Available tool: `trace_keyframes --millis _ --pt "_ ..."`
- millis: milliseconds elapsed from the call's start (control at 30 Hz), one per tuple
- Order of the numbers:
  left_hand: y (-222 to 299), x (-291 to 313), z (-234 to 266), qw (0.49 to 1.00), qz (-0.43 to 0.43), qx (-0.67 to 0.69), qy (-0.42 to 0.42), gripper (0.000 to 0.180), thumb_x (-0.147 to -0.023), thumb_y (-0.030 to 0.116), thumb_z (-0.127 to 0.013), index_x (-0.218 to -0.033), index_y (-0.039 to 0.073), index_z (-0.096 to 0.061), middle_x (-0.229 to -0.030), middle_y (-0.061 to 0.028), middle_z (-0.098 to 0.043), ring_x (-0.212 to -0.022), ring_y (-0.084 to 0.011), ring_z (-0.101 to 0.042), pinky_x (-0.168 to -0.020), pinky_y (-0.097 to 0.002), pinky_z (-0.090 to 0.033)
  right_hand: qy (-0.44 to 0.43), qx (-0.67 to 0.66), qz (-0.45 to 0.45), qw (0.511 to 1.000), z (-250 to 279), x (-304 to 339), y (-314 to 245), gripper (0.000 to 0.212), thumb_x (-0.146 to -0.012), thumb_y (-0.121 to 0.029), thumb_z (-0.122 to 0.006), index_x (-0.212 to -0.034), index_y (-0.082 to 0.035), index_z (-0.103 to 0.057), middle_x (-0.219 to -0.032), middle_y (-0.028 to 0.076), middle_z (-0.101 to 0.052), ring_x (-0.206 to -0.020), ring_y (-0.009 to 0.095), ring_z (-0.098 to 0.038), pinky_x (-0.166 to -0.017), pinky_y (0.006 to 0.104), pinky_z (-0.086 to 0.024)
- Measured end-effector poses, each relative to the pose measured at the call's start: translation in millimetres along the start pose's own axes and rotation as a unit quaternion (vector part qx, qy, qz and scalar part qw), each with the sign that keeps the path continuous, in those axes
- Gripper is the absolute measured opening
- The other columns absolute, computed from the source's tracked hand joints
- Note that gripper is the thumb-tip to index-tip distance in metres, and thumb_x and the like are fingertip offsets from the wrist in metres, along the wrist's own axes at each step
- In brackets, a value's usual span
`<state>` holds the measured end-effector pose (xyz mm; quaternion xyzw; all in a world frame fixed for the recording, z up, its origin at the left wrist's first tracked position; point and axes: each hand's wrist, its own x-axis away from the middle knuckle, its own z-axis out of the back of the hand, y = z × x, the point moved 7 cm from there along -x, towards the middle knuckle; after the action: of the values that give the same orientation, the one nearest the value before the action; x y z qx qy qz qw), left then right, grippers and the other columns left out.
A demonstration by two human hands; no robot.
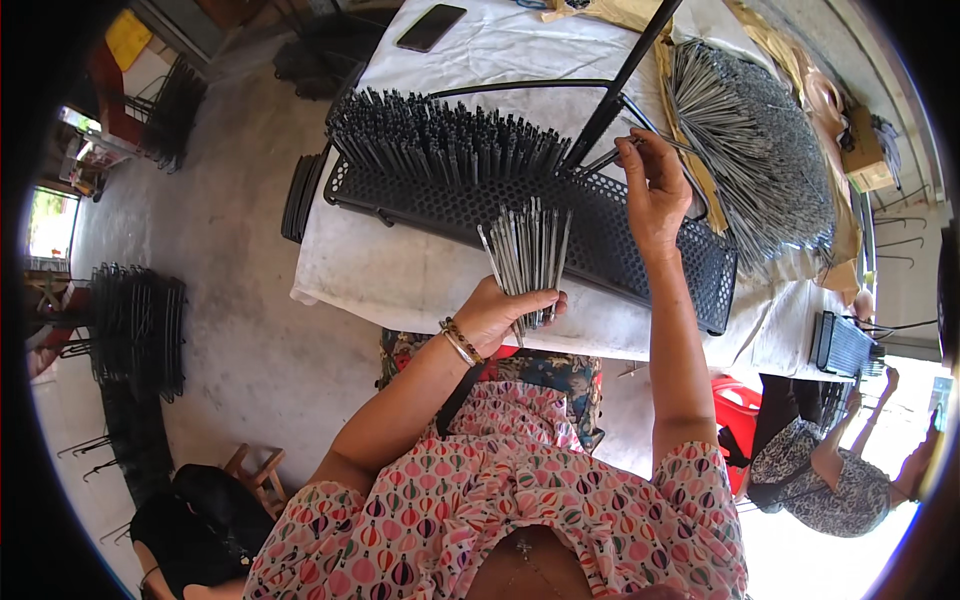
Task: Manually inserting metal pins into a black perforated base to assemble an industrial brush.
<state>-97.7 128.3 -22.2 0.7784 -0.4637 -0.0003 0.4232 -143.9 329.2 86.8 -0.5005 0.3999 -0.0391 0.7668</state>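
Observation:
My left hand (500, 309) is wrapped round a fanned bundle of thin grey metal rods (530, 250), held over the near edge of the table. My right hand (660, 185) is raised beside a black upright post (603, 125), thumb and fingers pinching a thin metal rod (600, 162). Below both lies a long black perforated metal tray (600, 235) with a wire frame. Many dark rods (440, 140) stand packed upright in rows along its far left part. The far ends of the pinched rod are partly hidden by the post and my fingers.
A large heap of loose metal rods (750, 150) lies on brown paper at the right of the white-covered table (370, 255). A phone (432, 28) rests at the back. Black racks (135, 330) stand at left. A co-worker (830, 475) sits at right, another person (200, 530) lower left.

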Motion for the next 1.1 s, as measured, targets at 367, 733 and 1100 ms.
trace_keyframes --millis 367,733,1100 --pt "-8.3 -1.0 3.9 0.998 0.053 0.002 0.018 0.022 -0.083 0.006 -0.065 -0.103 0.001 -0.058 -0.096 -0.013 -0.066 -0.081 -0.0208 -0.065 -0.066 -0.0335 -0.056 -0.003 0.052 0.012 0.999 -5.0 -1.2 2.8 0.022 -0.083 -0.006 -0.067 -0.103 -0.001 -0.061 -0.084 0.009 -0.068 -0.077 0.011 -0.065 -0.069 0.0242 -0.051" --pt "-6.5 -2.6 -0.8 0.998 0.065 -0.006 0.008 0.023 -0.085 0.01 -0.063 -0.106 0.002 -0.058 -0.1 -0.0129 -0.066 -0.084 -0.0206 -0.066 -0.067 -0.0317 -0.057 -0.096 0.171 0.142 0.97 -26.2 5.9 -21.5 0.018 -0.08 -0.005 -0.065 -0.098 -0.004 -0.066 -0.089 0.013 -0.065 -0.078 0.029 -0.064 -0.068 0.0344 -0.05" --pt "-10.8 -1.2 4.9 0.999 0.053 -0.004 0.01 0.022 -0.084 0.008 -0.064 -0.104 0.004 -0.058 -0.097 -0.0118 -0.066 -0.084 -0.0198 -0.065 -0.069 -0.0319 -0.056 -0.169 0.05 -0.295 0.939 -6.0 66.8 10.6 0.03 -0.087 -0.025 -0.063 -0.1 0.003 -0.065 -0.074 0.007 -0.065 -0.061 0.008 -0.058 -0.05 0.0216 -0.044"
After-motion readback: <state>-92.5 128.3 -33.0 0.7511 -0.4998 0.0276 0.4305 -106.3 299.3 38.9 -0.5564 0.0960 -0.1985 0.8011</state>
